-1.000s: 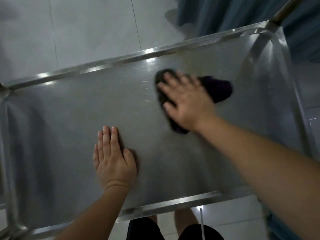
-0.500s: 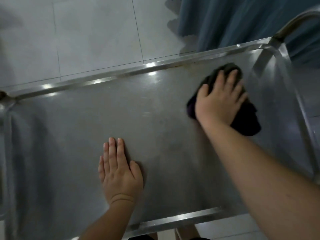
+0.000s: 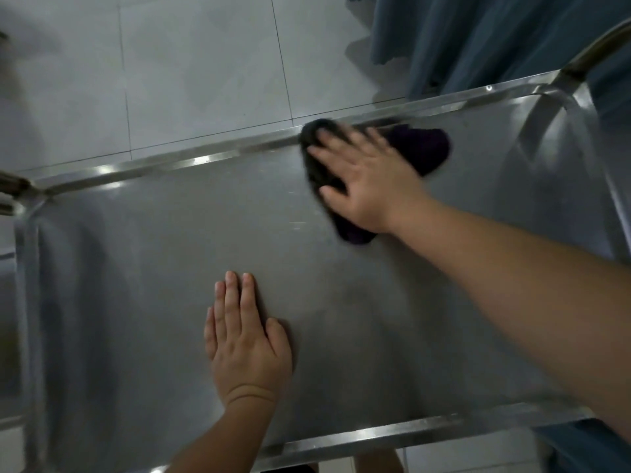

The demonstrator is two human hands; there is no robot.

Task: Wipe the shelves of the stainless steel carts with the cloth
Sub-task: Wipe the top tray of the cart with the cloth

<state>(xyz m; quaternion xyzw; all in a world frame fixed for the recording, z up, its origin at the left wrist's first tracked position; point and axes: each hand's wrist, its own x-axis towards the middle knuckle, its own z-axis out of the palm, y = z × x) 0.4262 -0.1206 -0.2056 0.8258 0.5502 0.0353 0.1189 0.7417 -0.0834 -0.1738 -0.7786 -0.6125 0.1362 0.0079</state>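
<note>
Head view, looking down on top shelf (image 3: 170,254) of stainless steel cart (image 3: 205,158). Right hand (image 3: 368,179) laid palm-down on dark cloth (image 3: 423,148), fingers straight and spread, pressing rather than gripping; fingertips blurred. Cloth spread flat against far rail of shelf, right of centre, one end showing beyond the fingers, another below the heel of the hand. Left hand (image 3: 246,343) flat on bare shelf surface near the front rail, fingers straight and held together, thumb alongside, holding nothing. Hands well apart. Cart handle (image 3: 601,46) rising at far right corner. Pale tiled floor (image 3: 191,70) beyond far rail; blue curtain (image 3: 478,39) hanging at upper right.
</note>
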